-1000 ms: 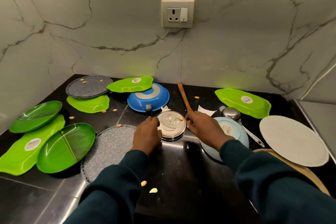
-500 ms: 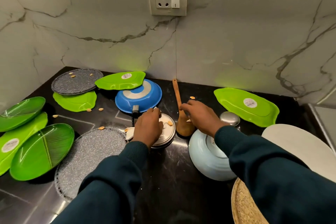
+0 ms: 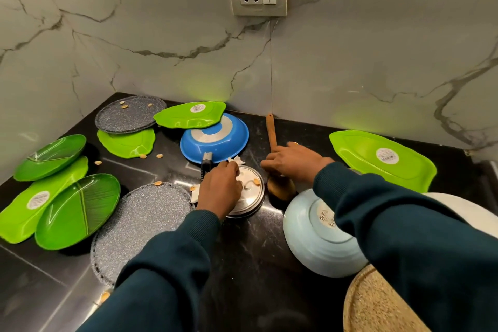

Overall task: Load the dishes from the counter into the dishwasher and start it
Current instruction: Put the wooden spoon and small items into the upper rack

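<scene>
Left hand (image 3: 219,187) sits on the small steel lid (image 3: 249,195) mid-counter, fingers curled over its left rim, gripping it; crumbs and a white scrap lie on and around the lid. Right hand (image 3: 292,162) is closed round the wooden spoon (image 3: 272,132), handle pointing to the back wall, its bowl end on the black counter (image 3: 242,277) just right of the lid. Upside-down pale blue bowl (image 3: 315,240) near the right front, partly under the right sleeve. Upside-down blue pan (image 3: 215,140) behind the lid, a green leaf plate (image 3: 190,116) overlapping its back edge. Back-left corner: grey speckled plate (image 3: 130,113) atop another green plate (image 3: 126,141). Left edge: three overlapping green leaf plates (image 3: 76,210). Second grey speckled plate (image 3: 140,226) front-left of the lid. Green plate with sticker (image 3: 382,159) at right back. White plate (image 3: 469,210) and woven mat (image 3: 377,304) at the right front corner, mostly hidden by the sleeve
</scene>
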